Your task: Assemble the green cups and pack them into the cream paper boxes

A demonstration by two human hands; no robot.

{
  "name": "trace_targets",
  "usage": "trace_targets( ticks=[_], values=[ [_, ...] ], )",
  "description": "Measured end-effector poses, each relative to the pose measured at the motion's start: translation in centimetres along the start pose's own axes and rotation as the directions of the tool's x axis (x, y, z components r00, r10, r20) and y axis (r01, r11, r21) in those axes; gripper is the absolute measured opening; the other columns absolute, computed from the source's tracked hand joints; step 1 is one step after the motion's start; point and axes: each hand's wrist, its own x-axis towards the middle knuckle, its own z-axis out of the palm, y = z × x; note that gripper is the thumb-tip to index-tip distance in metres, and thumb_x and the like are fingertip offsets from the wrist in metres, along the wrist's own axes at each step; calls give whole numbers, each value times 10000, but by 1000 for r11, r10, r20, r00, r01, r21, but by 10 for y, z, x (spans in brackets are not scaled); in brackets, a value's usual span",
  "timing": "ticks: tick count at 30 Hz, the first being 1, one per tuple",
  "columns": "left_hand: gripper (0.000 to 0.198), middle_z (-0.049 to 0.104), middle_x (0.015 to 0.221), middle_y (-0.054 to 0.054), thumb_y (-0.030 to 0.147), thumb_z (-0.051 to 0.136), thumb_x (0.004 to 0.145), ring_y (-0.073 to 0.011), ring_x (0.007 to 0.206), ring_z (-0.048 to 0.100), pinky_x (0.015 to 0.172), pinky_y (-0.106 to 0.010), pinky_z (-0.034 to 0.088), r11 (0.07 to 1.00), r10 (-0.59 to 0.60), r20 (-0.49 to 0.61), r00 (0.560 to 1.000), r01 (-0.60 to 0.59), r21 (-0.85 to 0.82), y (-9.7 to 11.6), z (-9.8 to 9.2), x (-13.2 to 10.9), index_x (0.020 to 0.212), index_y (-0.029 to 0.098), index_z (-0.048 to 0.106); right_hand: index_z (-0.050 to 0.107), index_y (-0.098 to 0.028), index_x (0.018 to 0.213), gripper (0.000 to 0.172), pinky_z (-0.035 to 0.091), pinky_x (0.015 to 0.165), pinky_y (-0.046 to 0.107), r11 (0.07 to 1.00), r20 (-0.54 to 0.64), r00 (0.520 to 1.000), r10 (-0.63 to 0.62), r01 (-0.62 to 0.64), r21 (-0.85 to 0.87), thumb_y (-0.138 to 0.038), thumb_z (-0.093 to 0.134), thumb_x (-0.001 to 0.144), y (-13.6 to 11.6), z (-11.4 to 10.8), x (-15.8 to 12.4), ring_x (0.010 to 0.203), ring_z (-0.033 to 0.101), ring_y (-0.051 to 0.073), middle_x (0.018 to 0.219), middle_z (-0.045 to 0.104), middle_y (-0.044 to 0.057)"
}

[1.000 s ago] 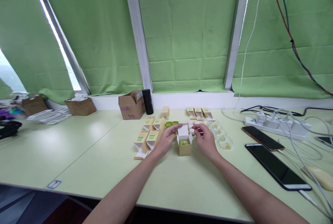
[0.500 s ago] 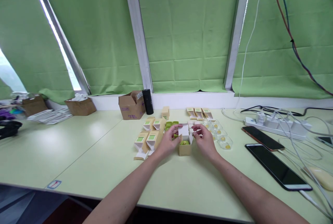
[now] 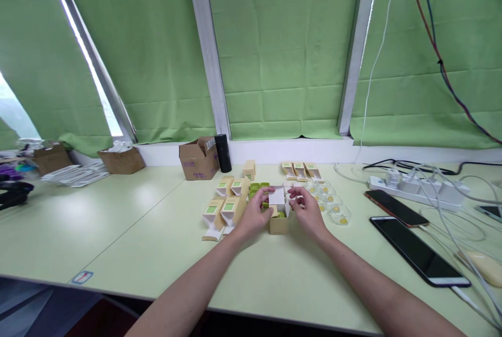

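A small tan carton (image 3: 279,224) stands upright on the pale green table (image 3: 149,232), its white top flaps open and a green item just visible inside. My left hand (image 3: 255,215) curls round the carton's left side, thumb on a side flap. My right hand (image 3: 308,210) holds the right side, fingers pinching the upper flap. Left of the carton lie several open tan cartons with green labels (image 3: 221,209). Green pieces (image 3: 259,187) sit just behind it. To the right lie several clear blister shells with yellow centres (image 3: 333,204).
A brown cardboard box (image 3: 198,158) and a black cylinder (image 3: 223,152) stand at the back by the window ledge. Two phones (image 3: 415,248), a power strip (image 3: 419,185) and tangled cables fill the right side. More boxes (image 3: 121,159) sit far left.
Both hands have closed in on the upright carton. The left thumb has folded a side flap inward, so the green item inside shows less.
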Motion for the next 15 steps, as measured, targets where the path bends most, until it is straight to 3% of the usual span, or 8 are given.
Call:
trace_targets(
  ticks=[15],
  values=[
    [542, 666, 1349, -128, 67, 618, 804, -264, 1252, 644, 1022, -371, 495, 1000, 12, 5, 1000, -12, -12, 3, 1, -1, 1326, 200, 556, 590, -228, 1185, 389, 524, 679, 337, 999, 97, 995, 36, -32, -42, -388, 619, 832, 2, 7, -7, 684, 582, 158, 1010, 584, 26]
  ],
)
